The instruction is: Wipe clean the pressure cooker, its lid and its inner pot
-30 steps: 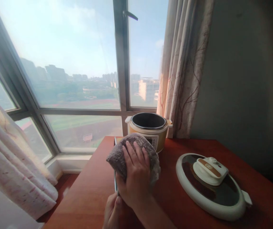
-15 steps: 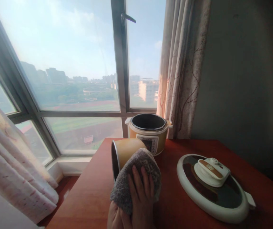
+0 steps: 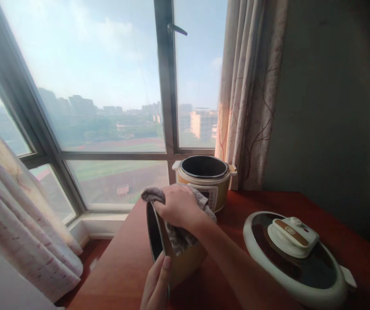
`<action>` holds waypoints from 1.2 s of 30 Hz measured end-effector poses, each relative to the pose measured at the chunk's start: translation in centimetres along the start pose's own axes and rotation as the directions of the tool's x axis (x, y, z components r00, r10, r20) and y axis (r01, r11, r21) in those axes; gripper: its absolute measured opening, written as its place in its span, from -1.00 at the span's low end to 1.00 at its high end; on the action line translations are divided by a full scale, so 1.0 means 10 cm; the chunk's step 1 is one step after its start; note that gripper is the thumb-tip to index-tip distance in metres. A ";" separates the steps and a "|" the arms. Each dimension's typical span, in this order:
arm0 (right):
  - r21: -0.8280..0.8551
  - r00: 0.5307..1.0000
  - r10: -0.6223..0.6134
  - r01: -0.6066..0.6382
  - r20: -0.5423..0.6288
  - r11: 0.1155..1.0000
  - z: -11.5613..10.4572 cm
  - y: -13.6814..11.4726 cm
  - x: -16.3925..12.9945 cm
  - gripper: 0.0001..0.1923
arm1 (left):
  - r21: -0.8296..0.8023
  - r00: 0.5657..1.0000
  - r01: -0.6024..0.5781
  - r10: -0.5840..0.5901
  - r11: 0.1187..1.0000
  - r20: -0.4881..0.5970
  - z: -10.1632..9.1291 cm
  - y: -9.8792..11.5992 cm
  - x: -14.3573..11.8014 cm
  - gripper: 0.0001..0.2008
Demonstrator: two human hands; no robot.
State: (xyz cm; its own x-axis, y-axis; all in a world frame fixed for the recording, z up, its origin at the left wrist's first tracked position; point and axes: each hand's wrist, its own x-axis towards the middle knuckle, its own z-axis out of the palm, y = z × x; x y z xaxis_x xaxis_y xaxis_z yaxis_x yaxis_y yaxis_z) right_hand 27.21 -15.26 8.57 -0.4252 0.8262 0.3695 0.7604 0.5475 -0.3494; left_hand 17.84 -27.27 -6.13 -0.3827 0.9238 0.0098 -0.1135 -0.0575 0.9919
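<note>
An inner pot (image 3: 188,265), golden outside and dark inside, lies tipped on its side with its mouth to the left. My left hand (image 3: 156,280) grips the near part of its rim, thumb outside. At the pot's upper side my right hand (image 3: 180,204) presses a grey cloth (image 3: 180,239) against the wall and over the rim. Part of the cloth folds over the rim's top, and my right fingers are mostly hidden behind the hand. Just behind stands the electric pressure cooker (image 3: 222,193), upright with its top uncovered.
To the right, the cooker's lid (image 3: 327,288) lies on the reddish-brown table (image 3: 107,269), its white and brown handle upward. A window (image 3: 107,86) and curtains (image 3: 249,94) border the table's far side.
My right hand has moved up with the cloth from the pot's near side to its upper rim. My left hand now shows on the pot's near rim, and the pot's mouth is more exposed.
</note>
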 end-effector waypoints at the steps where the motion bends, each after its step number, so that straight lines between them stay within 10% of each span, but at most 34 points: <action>1: -0.015 0.999 0.010 -0.009 0.045 1.000 0.00 0.02 0.09 -0.58 | 0.007 1.000 0.009 -0.009 1.000 -0.001 0.02 -0.01 0.03 -0.52; 14: -0.062 0.996 -0.035 0.030 -0.083 0.998 0.17 -0.01 0.12 -0.61 | 0.100 0.999 -0.046 0.046 0.994 0.003 -0.34 -0.69 0.15 -0.40; 18: 0.001 0.971 -0.093 0.096 -0.220 0.995 0.26 -0.02 -0.15 -0.52 | 0.034 0.998 -0.047 0.049 0.998 -0.051 -0.23 -0.53 0.14 -0.41; 23: 0.012 0.909 -0.141 0.158 -0.393 0.987 0.56 0.05 -0.61 -0.38 | -0.116 0.982 -0.026 0.047 0.993 0.181 0.00 -0.16 0.24 -0.44; 36: -0.026 0.806 -0.141 0.154 -0.575 0.988 1.48 0.36 -1.47 -0.31 | -0.430 0.982 0.188 -0.181 0.883 0.060 0.27 0.27 0.35 -0.52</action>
State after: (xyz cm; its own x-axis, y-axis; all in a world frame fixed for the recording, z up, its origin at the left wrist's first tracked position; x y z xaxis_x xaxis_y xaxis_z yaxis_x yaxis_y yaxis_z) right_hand 28.97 -23.41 -10.83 -0.1677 0.5129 0.8419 0.6979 0.6650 -0.2661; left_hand 18.73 -23.18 -3.11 -0.3007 0.9399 -0.1619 -0.5664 -0.0394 0.8232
